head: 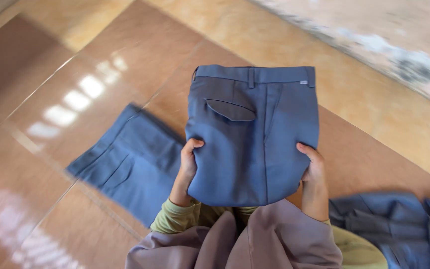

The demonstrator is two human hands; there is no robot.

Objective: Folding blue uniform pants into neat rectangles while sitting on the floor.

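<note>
Two hands hold folded blue trousers (252,134) above the tiled floor (65,65): left hand (189,164) and right hand (313,167) each clamp an edge. Left of these lies another folded pair (125,164); a crumpled pile (399,224) lies right.

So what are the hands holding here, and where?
Both hands, left and right, hold folded blue trousers by their side edges.

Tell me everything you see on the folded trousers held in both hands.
The folded trousers are blue-grey woven cloth, folded into a compact rectangle, waistband up with a belt loop and a flapped back pocket facing the camera. They are held up above the tiled floor. The left hand grips the left edge, the right hand the right edge.
</note>
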